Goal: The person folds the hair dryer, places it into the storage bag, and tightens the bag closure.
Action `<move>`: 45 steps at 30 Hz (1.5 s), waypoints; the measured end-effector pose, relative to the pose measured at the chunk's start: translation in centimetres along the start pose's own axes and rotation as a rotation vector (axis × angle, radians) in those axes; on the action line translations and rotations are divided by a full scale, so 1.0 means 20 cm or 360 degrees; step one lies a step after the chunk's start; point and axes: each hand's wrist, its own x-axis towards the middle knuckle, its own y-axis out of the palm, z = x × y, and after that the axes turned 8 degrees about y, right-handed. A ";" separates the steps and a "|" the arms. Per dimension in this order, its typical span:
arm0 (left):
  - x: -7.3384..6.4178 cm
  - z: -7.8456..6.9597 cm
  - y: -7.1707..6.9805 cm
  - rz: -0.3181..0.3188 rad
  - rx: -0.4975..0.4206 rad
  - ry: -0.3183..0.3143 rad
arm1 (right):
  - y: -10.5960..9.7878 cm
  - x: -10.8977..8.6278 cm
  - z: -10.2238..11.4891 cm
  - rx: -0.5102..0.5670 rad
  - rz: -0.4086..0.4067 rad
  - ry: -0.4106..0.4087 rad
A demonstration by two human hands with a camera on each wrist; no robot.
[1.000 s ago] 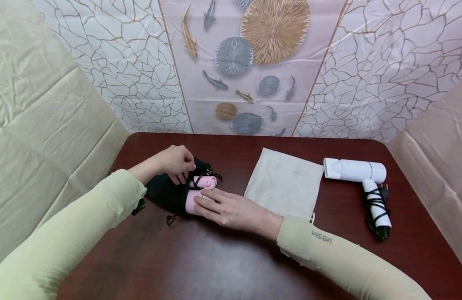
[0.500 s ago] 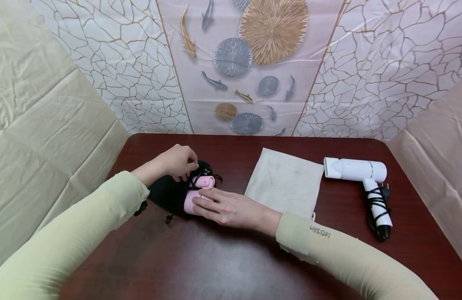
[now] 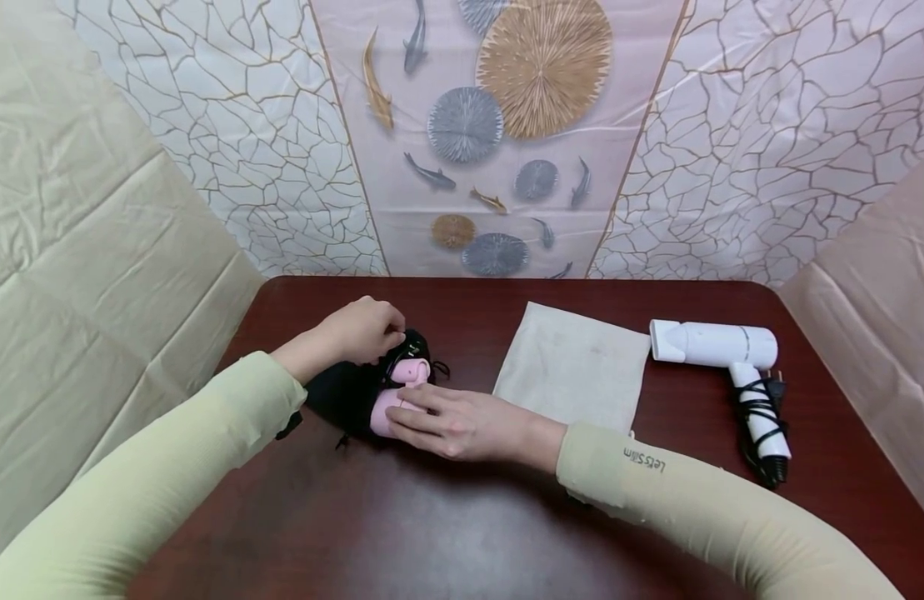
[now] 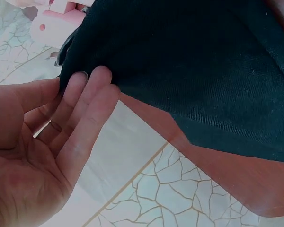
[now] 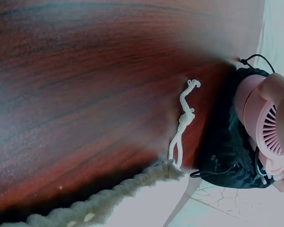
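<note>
A pink folding hair dryer (image 3: 385,410) lies partly inside a black drawstring bag (image 3: 342,395) at the left of the table. Its round end and folded handle stick out of the bag's mouth. My left hand (image 3: 362,330) pinches the upper edge of the mouth; in the left wrist view the thumb and fingers hold the black cloth (image 4: 189,61). With curled fingers, my right hand (image 3: 462,423) grips the dryer's round end. The slotted air vent (image 5: 270,130) shows in the right wrist view, next to the right hand. The rest of the dryer is hidden in the bag.
A light cloth bag (image 3: 574,367) lies flat at the middle right, its white cord (image 5: 183,120) trailing on the table. Farther right is a white hair dryer (image 3: 712,344) with a black cord wound round its handle. Patterned cloth hangs behind the table (image 3: 462,533).
My left hand has drawn the bag's upper edge slightly right, farther over the pink hair dryer. The right hand keeps its grip, nearly still. The head view has tilted up a little.
</note>
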 end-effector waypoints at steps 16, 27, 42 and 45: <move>-0.06 0.06 -0.02 0.0233 -0.0466 -0.0137 | 0.00 -0.02 -0.03 0.0226 0.0016 0.0138; -0.06 0.09 -0.04 0.0175 -0.0788 -0.0305 | 0.02 0.00 0.02 0.0232 -0.0116 0.0175; 0.00 0.06 -0.02 0.0074 -0.0394 -0.0068 | -0.02 0.01 0.00 0.0078 0.0022 -0.0012; 0.00 0.04 -0.03 0.0090 -0.0367 -0.0029 | -0.01 0.02 -0.01 0.0122 0.0011 0.0011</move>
